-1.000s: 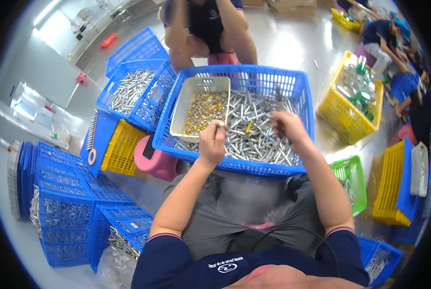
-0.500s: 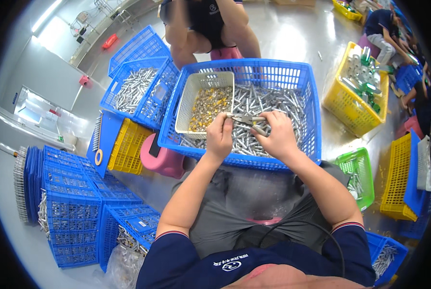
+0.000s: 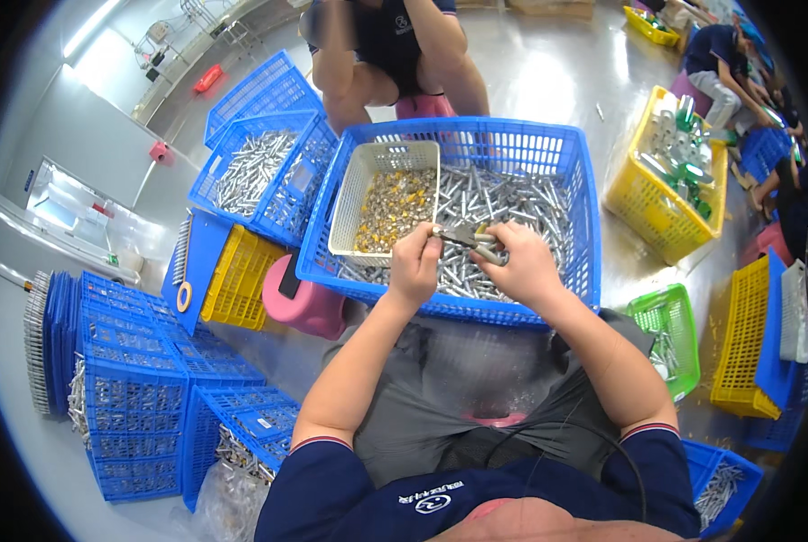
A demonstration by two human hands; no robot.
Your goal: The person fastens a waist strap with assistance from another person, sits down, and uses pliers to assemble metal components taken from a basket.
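My right hand (image 3: 525,262) is wrapped round the pale handles of a pair of pliers (image 3: 459,236). The jaws point left, toward my left hand (image 3: 415,265). There my closed fingers pinch a small silvery metal part (image 3: 436,231), mostly hidden by the fingers, and its end meets the plier jaws. Both hands are above a large blue crate (image 3: 449,307) with many slim silvery metal tubes (image 3: 503,203) in it. Inside the crate's left side, a white basket (image 3: 340,212) holds small yellow and silvery pieces (image 3: 393,206).
Across the crate a person (image 3: 377,54) sits on a pink stool. Left are a blue crate of tubes (image 3: 257,172), a pink stool (image 3: 300,303) and stacked blue crates (image 3: 133,388). Right stand a yellow crate (image 3: 661,217) of green and clear items and a green basket (image 3: 684,343).
The plier handles have come closer together in my right hand. Both hands sit slightly lower in the picture, as does the large crate.
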